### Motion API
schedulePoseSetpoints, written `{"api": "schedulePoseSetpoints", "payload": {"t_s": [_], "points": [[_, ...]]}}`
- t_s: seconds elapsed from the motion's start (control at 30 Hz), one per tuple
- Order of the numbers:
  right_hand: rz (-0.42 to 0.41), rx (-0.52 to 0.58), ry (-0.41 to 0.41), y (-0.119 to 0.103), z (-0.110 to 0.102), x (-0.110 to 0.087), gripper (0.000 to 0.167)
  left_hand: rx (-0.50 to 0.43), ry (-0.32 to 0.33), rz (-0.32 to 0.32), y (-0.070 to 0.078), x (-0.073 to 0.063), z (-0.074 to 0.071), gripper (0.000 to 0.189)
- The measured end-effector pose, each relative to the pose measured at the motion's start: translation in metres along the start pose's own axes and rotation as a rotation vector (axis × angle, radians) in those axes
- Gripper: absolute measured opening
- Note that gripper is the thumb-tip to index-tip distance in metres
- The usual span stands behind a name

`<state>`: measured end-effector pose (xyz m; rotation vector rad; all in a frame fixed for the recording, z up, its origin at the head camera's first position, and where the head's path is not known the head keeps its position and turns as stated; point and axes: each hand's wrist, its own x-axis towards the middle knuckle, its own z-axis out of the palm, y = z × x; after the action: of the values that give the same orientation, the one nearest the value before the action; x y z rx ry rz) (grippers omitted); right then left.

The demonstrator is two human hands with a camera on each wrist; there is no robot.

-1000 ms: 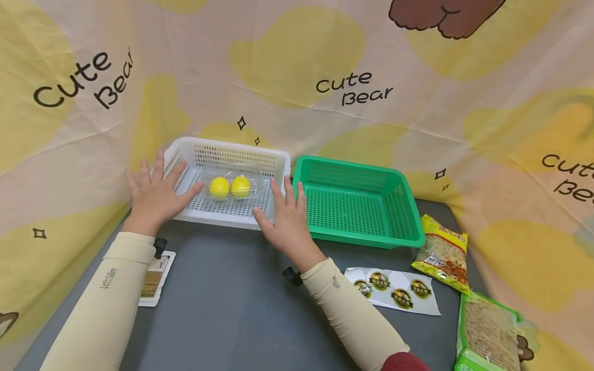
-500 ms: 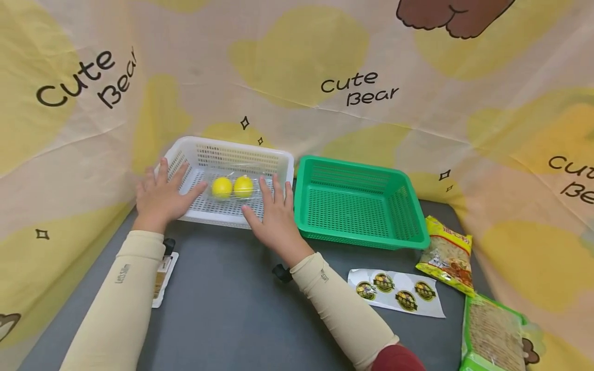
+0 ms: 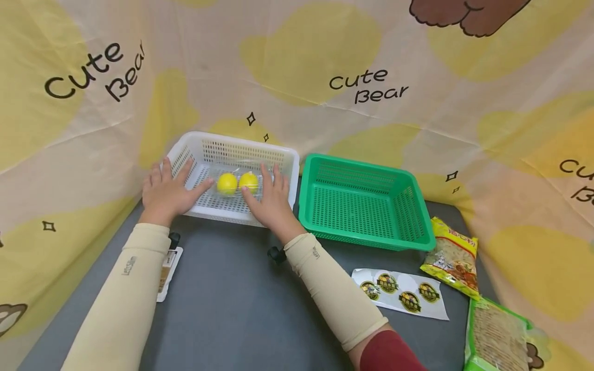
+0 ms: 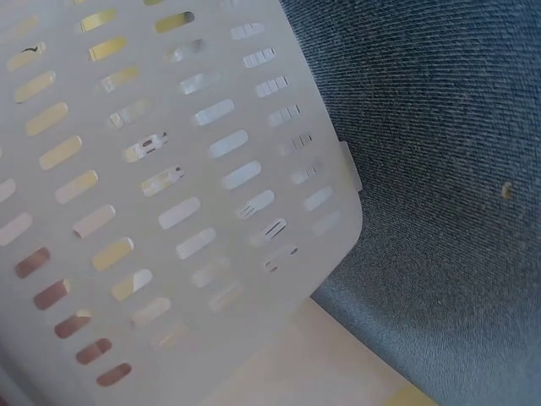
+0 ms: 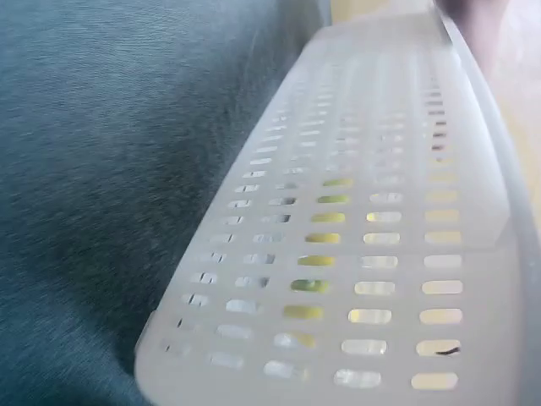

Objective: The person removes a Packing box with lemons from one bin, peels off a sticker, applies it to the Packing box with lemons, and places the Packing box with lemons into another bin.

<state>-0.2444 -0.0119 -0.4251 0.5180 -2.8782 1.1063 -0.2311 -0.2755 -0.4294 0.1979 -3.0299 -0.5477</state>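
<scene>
White basket (image 3: 218,203) at the far left of the grey surface (image 3: 218,288), its long axis running left to right, the right end slightly nearer. Inside it lies a clear package (image 3: 238,181), also lengthwise left to right, with two round yellow objects (image 3: 227,184) side by side within. Left hand (image 3: 168,195): at the basket's left end, fingers straight and apart, thumb pointing right over the interior. Right hand (image 3: 271,203): over the basket's near right part, fingers extended toward the far side, thumb apart from them; from where I stand, I cannot tell whether it touches the package. Green basket (image 3: 352,206): just right, its length nearly parallel.
</scene>
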Motion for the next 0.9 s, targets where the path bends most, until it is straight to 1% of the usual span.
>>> {"api": "schedulePoseSetpoints", "payload": {"t_s": [0.07, 0.27, 0.4, 0.53, 0.67, 0.9], "points": [[0.034, 0.028, -0.007, 0.000, 0.002, 0.009, 0.085, -0.003, 0.000, -0.002, 0.000, 0.001, -0.001, 0.106], [0.198, 0.116, -0.034, 0.003, 0.009, 0.031, 0.080, -0.004, -0.014, -0.009, -0.001, 0.000, 0.001, 0.107], [0.281, 0.129, -0.060, 0.006, 0.013, 0.040, 0.078, -0.005, -0.020, -0.012, -0.003, 0.001, 0.005, 0.108], [0.332, 0.126, -0.090, 0.006, 0.016, 0.046, 0.077, -0.007, -0.022, -0.011, -0.004, 0.003, 0.005, 0.108], [0.357, 0.148, -0.125, 0.008, 0.018, 0.050, 0.076, -0.001, -0.018, -0.010, -0.004, 0.004, 0.003, 0.108], [0.424, 0.134, -0.248, 0.008, 0.019, 0.056, 0.076, 0.012, -0.054, -0.009, -0.002, 0.003, -0.005, 0.109]]}}
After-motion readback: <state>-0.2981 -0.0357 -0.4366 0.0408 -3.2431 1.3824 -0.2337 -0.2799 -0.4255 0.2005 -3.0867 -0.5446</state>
